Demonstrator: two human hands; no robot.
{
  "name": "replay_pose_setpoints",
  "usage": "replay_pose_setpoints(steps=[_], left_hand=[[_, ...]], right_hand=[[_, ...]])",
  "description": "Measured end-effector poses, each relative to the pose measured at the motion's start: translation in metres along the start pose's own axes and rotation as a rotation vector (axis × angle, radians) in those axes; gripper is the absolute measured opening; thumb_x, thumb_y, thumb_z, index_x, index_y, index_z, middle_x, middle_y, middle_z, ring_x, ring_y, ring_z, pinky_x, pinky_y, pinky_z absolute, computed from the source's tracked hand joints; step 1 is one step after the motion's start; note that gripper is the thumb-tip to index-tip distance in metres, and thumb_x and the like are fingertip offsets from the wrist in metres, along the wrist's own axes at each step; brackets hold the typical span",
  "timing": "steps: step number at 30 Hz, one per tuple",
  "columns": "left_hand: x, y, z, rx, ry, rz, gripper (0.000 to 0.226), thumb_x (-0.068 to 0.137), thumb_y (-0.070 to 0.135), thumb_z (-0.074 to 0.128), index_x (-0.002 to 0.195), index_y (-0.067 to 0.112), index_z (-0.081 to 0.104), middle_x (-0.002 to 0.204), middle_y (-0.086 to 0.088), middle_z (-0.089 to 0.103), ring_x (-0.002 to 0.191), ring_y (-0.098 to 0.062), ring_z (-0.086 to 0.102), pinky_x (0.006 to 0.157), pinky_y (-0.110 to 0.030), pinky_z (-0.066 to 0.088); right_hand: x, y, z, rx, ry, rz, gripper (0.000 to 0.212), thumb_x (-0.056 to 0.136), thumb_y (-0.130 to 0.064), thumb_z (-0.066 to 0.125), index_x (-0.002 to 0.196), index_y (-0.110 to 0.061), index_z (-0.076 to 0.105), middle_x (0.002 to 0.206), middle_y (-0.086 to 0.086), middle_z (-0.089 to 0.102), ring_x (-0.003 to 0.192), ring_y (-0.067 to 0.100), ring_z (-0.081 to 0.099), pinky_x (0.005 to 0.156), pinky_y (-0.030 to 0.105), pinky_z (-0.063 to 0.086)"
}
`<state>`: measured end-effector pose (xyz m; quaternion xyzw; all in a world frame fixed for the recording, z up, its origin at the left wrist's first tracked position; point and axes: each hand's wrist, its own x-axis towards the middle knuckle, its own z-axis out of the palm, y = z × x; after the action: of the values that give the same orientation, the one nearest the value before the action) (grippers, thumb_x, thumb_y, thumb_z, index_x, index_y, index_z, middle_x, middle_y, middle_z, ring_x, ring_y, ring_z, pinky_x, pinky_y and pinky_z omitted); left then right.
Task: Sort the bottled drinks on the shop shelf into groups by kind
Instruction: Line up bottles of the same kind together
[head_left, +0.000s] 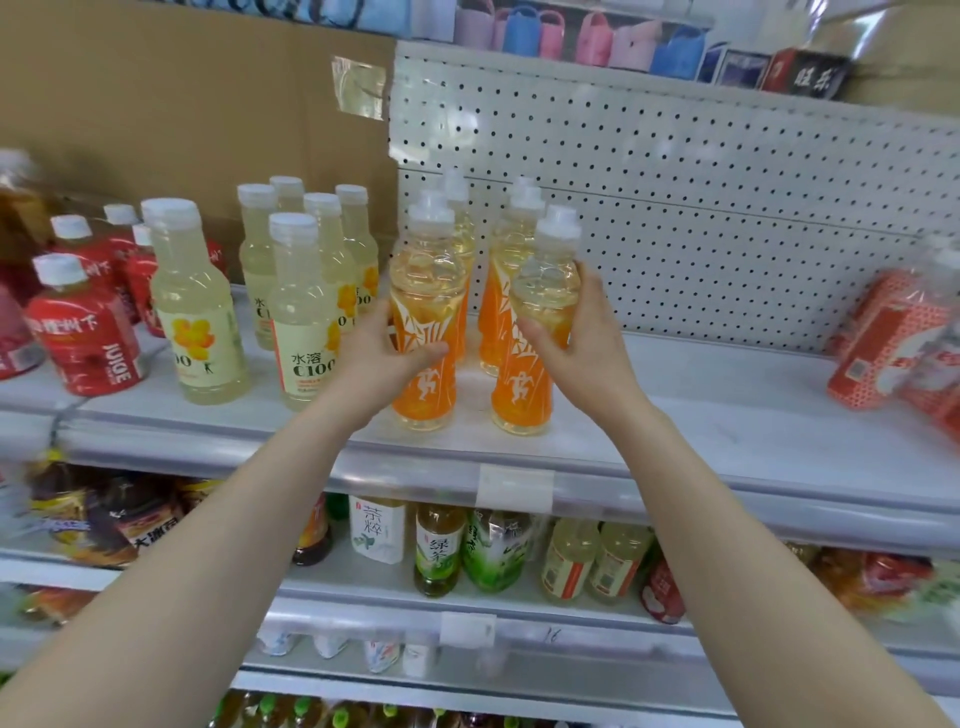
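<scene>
Two orange-labelled sports drink bottles stand at the front of the grey shelf (727, 421). My left hand (382, 348) grips the left orange bottle (427, 291) around its waist. My right hand (582, 332) wraps the right orange bottle (545, 280) at its upper body. Both bottles stand upright, with their bases on or just above the shelf. Behind them stand more orange bottles (506, 249) of the same kind. To the left is a cluster of pale yellow C100 bottles (301, 312). Further left are red juice bottles (83, 332).
A white pegboard (727, 197) backs the shelf on the right, brown cardboard (182, 104) on the left. Red-and-white patterned bottles (893, 338) lie at the far right. Bare shelf lies between them and the orange bottles. Lower shelves hold green tea bottles (439, 551) and other drinks.
</scene>
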<state>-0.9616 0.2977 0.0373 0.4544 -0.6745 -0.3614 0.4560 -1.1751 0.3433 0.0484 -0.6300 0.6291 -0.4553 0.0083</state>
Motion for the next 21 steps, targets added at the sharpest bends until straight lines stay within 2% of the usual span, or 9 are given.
replay_pose_setpoints(steps=[5, 8, 11, 13, 16, 18, 21], left_hand=[[0.000, -0.002, 0.003, 0.001, 0.019, -0.009, 0.066, 0.081, 0.027, 0.079, 0.139, 0.025, 0.048, 0.117, 0.009, 0.063, 0.108, -0.013, 0.058, 0.089, -0.035, 0.049], [-0.001, -0.001, 0.003, 0.025, 0.024, -0.012, 0.060, 0.082, 0.029, 0.079, 0.133, 0.027, 0.049, 0.116, 0.011, 0.062, 0.109, -0.013, 0.058, 0.090, -0.036, 0.049], [-0.004, 0.000, 0.002, 0.082, 0.026, 0.029, 0.056, 0.083, 0.031, 0.077, 0.132, 0.027, 0.048, 0.116, 0.010, 0.061, 0.107, -0.011, 0.056, 0.082, -0.027, 0.046], [-0.006, 0.002, 0.002, 0.133, 0.023, 0.069, 0.061, 0.084, 0.030, 0.076, 0.136, 0.025, 0.045, 0.123, 0.008, 0.061, 0.108, -0.010, 0.056, 0.080, -0.022, 0.043], [-0.010, 0.006, 0.000, 0.209, 0.053, 0.115, 0.075, 0.083, 0.030, 0.077, 0.145, 0.023, 0.036, 0.137, 0.006, 0.053, 0.122, -0.014, 0.053, 0.097, -0.033, 0.046], [-0.014, 0.008, -0.004, 0.292, 0.120, 0.162, 0.085, 0.082, 0.033, 0.078, 0.150, 0.024, 0.029, 0.146, 0.001, 0.045, 0.130, -0.020, 0.048, 0.107, -0.043, 0.044], [-0.026, 0.014, -0.007, 0.424, 0.180, 0.287, 0.082, 0.088, 0.027, 0.073, 0.154, 0.021, 0.024, 0.152, -0.006, 0.034, 0.136, -0.022, 0.040, 0.110, -0.039, 0.038]], right_hand=[[0.001, 0.002, -0.010, -0.016, -0.085, 0.004, 0.083, 0.092, -0.052, 0.061, 0.155, -0.031, 0.011, 0.154, -0.003, 0.041, 0.132, 0.021, 0.051, 0.104, 0.049, 0.047], [0.002, 0.002, -0.013, -0.072, -0.092, -0.018, 0.082, 0.094, -0.051, 0.060, 0.155, -0.029, 0.010, 0.151, -0.002, 0.045, 0.122, 0.025, 0.058, 0.098, 0.044, 0.049], [0.002, 0.002, -0.014, -0.115, -0.100, -0.032, 0.081, 0.095, -0.051, 0.059, 0.156, -0.025, 0.012, 0.150, 0.000, 0.047, 0.120, 0.026, 0.059, 0.096, 0.039, 0.047], [0.001, 0.001, -0.016, -0.152, -0.102, -0.040, 0.083, 0.094, -0.054, 0.058, 0.156, -0.021, 0.014, 0.151, 0.002, 0.045, 0.124, 0.026, 0.057, 0.098, 0.040, 0.048], [-0.001, 0.000, -0.022, -0.235, -0.102, -0.045, 0.084, 0.093, -0.059, 0.056, 0.157, -0.020, 0.018, 0.152, 0.005, 0.042, 0.128, 0.026, 0.053, 0.100, 0.046, 0.048], [-0.003, 0.001, -0.028, -0.324, -0.112, -0.078, 0.080, 0.096, -0.059, 0.052, 0.158, -0.020, 0.018, 0.150, 0.008, 0.042, 0.129, 0.027, 0.052, 0.101, 0.045, 0.046], [-0.014, 0.004, -0.042, -0.475, -0.100, -0.142, 0.070, 0.100, -0.054, 0.045, 0.157, -0.020, 0.022, 0.151, 0.008, 0.039, 0.135, 0.027, 0.043, 0.099, 0.042, 0.043]])
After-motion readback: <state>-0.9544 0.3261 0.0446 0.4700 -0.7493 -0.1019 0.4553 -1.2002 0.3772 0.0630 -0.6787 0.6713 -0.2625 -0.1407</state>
